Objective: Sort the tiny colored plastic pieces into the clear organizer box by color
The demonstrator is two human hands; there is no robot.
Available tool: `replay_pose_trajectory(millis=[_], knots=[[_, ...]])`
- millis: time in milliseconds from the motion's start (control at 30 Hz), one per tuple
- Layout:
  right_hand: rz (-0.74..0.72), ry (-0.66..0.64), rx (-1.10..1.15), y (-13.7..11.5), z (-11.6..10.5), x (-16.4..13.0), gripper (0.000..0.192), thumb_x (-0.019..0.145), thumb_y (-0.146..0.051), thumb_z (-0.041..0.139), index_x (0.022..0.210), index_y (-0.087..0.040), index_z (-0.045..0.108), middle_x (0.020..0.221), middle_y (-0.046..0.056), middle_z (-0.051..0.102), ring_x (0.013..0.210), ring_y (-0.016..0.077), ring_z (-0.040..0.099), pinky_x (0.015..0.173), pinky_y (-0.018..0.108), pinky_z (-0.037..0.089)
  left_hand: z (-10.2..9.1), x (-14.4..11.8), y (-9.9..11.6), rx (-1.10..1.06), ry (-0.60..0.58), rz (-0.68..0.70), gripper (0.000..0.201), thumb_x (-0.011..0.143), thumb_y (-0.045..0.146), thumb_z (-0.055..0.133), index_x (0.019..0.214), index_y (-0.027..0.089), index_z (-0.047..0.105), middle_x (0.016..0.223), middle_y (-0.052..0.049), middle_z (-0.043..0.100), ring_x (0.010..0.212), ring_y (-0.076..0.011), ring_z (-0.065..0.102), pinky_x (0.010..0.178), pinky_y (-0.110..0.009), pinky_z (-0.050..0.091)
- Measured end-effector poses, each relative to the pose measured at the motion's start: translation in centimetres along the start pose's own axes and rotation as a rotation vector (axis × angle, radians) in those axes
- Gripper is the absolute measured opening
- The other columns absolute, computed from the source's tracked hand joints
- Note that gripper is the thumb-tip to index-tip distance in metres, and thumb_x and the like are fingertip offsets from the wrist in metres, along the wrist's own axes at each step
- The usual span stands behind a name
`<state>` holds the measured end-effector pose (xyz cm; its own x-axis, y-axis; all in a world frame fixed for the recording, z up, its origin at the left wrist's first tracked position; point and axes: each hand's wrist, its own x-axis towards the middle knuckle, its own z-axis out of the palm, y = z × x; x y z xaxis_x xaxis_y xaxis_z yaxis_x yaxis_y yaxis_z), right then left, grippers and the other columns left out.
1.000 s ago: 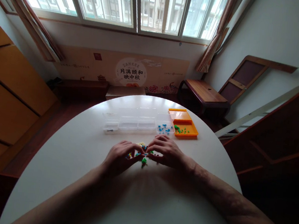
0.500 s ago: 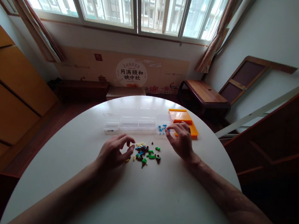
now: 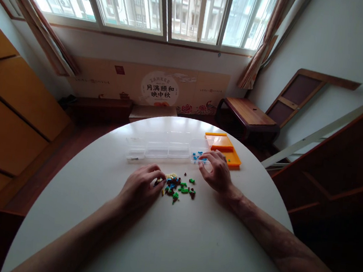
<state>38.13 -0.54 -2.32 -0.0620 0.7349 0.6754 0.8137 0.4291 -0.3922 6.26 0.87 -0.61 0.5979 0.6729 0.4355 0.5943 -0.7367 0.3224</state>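
Your left hand (image 3: 143, 183) curls at the small blocks (image 3: 184, 190); its grip I cannot tell. Your right hand (image 3: 217, 172), half open, seems empty by the clear box (image 3: 194, 161). Pinch gently.

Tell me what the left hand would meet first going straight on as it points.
Probably the mixed small bricks, right in front of the left hand; whether they touch is unclear at this depth.

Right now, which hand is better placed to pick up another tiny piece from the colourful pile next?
Probably the left hand: its fingertips are at the near-left edge of the pile. The right hand is farther off, beside the clear box.
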Motion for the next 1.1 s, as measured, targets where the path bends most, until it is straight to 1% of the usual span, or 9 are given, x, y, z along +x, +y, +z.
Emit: replay_pose_trajectory(millis=[167, 267, 367, 433, 533, 700, 867, 967, 1100], knots=[[-0.076, -0.017, 0.071, -0.8, -0.5, 0.1, 0.007, 0.101, -0.024, 0.068, 0.104, -0.025, 0.073, 0.108, 0.007, 0.078, 0.108, 0.0279, 0.070, 0.116, 0.052, 0.048, -0.1, 0.2, 0.3, -0.074, 0.029, 0.019, 0.019, 0.109, 0.030, 0.060, 0.100, 0.022, 0.074, 0.102, -0.004, 0.075, 0.077, -0.0161, 0.065, 0.079, -0.031, 0.052], [-0.217, -0.083, 0.136, -1.7, -0.8, 0.1, 0.006, 0.101, -0.027, 0.071, 0.106, -0.027, 0.074, 0.110, 0.005, 0.079, 0.106, 0.0256, 0.070, 0.116, 0.051, 0.050, -0.2, 0.6, 1.3, -0.255, 0.040, -0.017, 0.020, 0.109, 0.033, 0.061, 0.100, 0.020, 0.073, 0.099, -0.005, 0.074, 0.077, -0.0151, 0.065, 0.079, -0.030, 0.054], [-0.390, -0.185, 0.197, -2.5, -1.0, 0.1, 0.009, 0.102, -0.030, 0.074, 0.110, -0.030, 0.075, 0.108, 0.002, 0.081, 0.103, 0.0225, 0.072, 0.118, 0.048, 0.051, 0.0, 0.9, 2.4, -0.444, 0.036, -0.091, 0.024, 0.109, 0.039, 0.063, 0.100, 0.019, 0.074, 0.093, -0.005, 0.073, 0.077, -0.0155, 0.064, 0.072, -0.027, 0.054], [-0.479, -0.232, 0.219, -3.0, -1.0, 0.1, 0.012, 0.102, -0.033, 0.075, 0.114, -0.031, 0.076, 0.108, 0.001, 0.081, 0.102, 0.0209, 0.073, 0.118, 0.046, 0.051, 0.3, 1.0, 2.8, -0.501, 0.019, -0.113, 0.026, 0.109, 0.040, 0.063, 0.098, 0.019, 0.074, 0.091, -0.005, 0.073, 0.073, -0.0146, 0.063, 0.068, -0.025, 0.053], [-0.542, -0.271, 0.213, -3.3, -0.8, 0.1, 0.013, 0.105, -0.035, 0.073, 0.116, -0.030, 0.077, 0.108, 0.001, 0.082, 0.100, 0.0197, 0.074, 0.117, 0.044, 0.053, 0.8, 0.9, 3.1, -0.506, -0.015, -0.086, 0.025, 0.109, 0.038, 0.063, 0.096, 0.019, 0.073, 0.091, -0.005, 0.072, 0.073, -0.0141, 0.062, 0.070, -0.026, 0.053], [-0.564, -0.271, 0.218, -3.1, -0.3, 0.0, 0.013, 0.107, -0.032, 0.071, 0.119, -0.029, 0.077, 0.113, 0.001, 0.083, 0.102, 0.0177, 0.075, 0.119, 0.043, 0.051, 1.3, 1.0, 3.7, -0.490, -0.032, -0.041, 0.024, 0.109, 0.037, 0.064, 0.094, 0.019, 0.072, 0.093, -0.007, 0.072, 0.083, -0.0178, 0.068, 0.080, -0.030, 0.056], [-0.554, -0.267, 0.224, -3.3, -0.2, -0.1, 0.009, 0.107, -0.029, 0.070, 0.113, -0.030, 0.078, 0.108, 0.000, 0.083, 0.098, 0.0175, 0.075, 0.117, 0.043, 0.052, 1.0, 1.1, 3.7, -0.455, -0.013, -0.032, 0.023, 0.109, 0.036, 0.063, 0.095, 0.019, 0.073, 0.092, -0.007, 0.073, 0.082, -0.0183, 0.067, 0.081, -0.032, 0.056], [-0.454, -0.194, 0.181, -3.1, -0.3, -0.1, 0.008, 0.105, -0.027, 0.071, 0.108, -0.030, 0.078, 0.105, 0.000, 0.083, 0.096, 0.0197, 0.074, 0.113, 0.044, 0.053, 0.4, 0.9, 2.9, -0.373, 0.026, -0.048, 0.023, 0.108, 0.037, 0.064, 0.097, 0.020, 0.074, 0.092, -0.006, 0.073, 0.079, -0.0180, 0.065, 0.081, -0.032, 0.053], [-0.208, 0.000, 0.106, -1.7, -0.5, 0.1, 0.008, 0.105, -0.030, 0.071, 0.102, -0.029, 0.079, 0.103, 0.002, 0.082, 0.097, 0.0246, 0.071, 0.104, 0.047, 0.055, -0.2, 0.4, 1.2, -0.132, 0.072, -0.058, 0.021, 0.107, 0.036, 0.064, 0.094, 0.022, 0.071, 0.094, -0.002, 0.074, 0.072, -0.0157, 0.062, 0.086, -0.036, 0.048]])
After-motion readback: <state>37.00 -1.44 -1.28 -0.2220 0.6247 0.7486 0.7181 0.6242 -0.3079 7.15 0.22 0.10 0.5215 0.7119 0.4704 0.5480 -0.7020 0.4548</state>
